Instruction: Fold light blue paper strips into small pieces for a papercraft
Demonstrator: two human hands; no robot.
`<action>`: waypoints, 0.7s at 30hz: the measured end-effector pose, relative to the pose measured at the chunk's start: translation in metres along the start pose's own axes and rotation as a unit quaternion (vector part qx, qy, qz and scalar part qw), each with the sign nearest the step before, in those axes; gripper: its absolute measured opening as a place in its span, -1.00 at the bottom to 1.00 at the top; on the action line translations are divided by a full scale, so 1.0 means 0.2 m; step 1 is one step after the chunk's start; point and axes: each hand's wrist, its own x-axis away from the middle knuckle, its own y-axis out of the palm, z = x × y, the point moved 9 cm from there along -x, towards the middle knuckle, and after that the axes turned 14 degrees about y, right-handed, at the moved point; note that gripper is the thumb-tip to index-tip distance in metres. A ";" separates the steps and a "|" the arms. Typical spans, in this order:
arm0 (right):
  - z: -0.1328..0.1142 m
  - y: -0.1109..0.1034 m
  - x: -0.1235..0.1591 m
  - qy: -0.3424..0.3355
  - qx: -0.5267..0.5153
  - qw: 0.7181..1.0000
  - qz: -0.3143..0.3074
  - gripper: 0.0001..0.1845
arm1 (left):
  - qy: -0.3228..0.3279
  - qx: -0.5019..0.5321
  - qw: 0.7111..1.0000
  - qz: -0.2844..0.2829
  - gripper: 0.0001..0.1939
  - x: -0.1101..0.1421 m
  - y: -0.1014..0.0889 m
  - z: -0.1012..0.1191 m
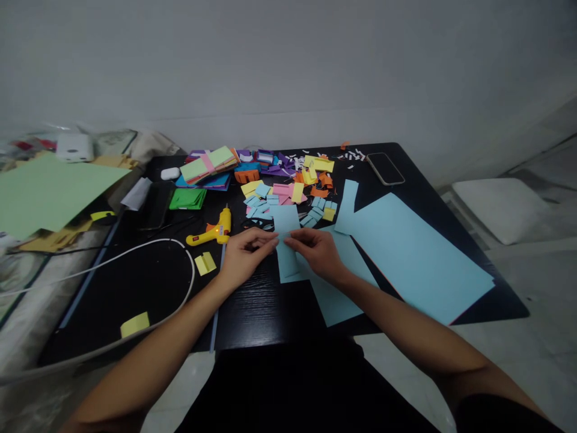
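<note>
A light blue paper strip (pixel 285 218) lies upright in front of me, near the middle of the black table. My left hand (pixel 246 255) pinches its left edge between thumb and fingers. From the other side, my right hand (pixel 319 252) is closed on the strip's right edge, fingertips close to those of the left. The strip shows a crease lower down; whether a smaller piece lies between my fingertips is too unclear to make out. Under my right wrist rests a larger light blue sheet (pixel 342 300). Scissors (pixel 259 224), partly hidden, lie just beyond my left hand.
A yellow glue gun (pixel 216 228) lies left of my hands. Small folded paper pieces (pixel 283 193) are heaped behind. Blue sheets (pixel 419 258) and a phone (pixel 385 168) are at the right. A white cable (pixel 192 264) loops across the left side of the table (pixel 252 325).
</note>
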 end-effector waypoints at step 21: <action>-0.04 -0.02 0.04 -0.022 -0.016 0.999 0.043 -0.63 | -0.023 0.035 0.999 0.025 -0.84 0.02 0.02 -0.02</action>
